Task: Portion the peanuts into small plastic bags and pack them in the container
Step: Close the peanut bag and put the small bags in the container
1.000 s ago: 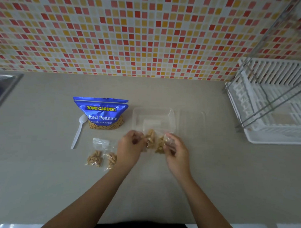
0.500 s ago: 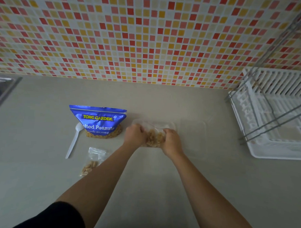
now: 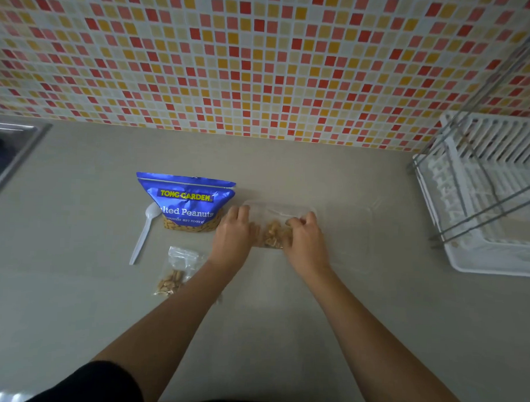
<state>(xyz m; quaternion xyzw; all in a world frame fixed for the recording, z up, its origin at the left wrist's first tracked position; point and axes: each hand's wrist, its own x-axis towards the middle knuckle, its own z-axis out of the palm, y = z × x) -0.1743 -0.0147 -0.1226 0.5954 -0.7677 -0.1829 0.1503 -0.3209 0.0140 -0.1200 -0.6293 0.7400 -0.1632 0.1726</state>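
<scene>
At the far left edge of the bench [image 3: 74,299] you have the corner of a steel sink [image 3: 13,150]. Moving right, a white plastic spoon [image 3: 143,234] lies bowl-up beside the blue peanut pouch [image 3: 187,198], which stands upright with its top open and nuts showing through its lower window. Just in front of the pouch, one filled small bag [image 3: 175,276] lies flat on the bench, next to your left forearm.

Your left hand [image 3: 234,234] is at the left end of the clear container [image 3: 280,208], fingers bent down over its edge; I cannot tell whether it grips the wall, a bag, or nothing. Between your hands, the peanut packets [image 3: 273,235] sit inside the container at its near side. Your right hand [image 3: 306,240] is clenched over their right side, fingers curled onto the plastic.

Just right of the container a clear lid [image 3: 351,234] lies flat on the bench, hard to make out. Well apart at the far right stands a white dish rack [image 3: 493,257] with a wire frame, against the red-and-yellow tiled wall [image 3: 262,65]
</scene>
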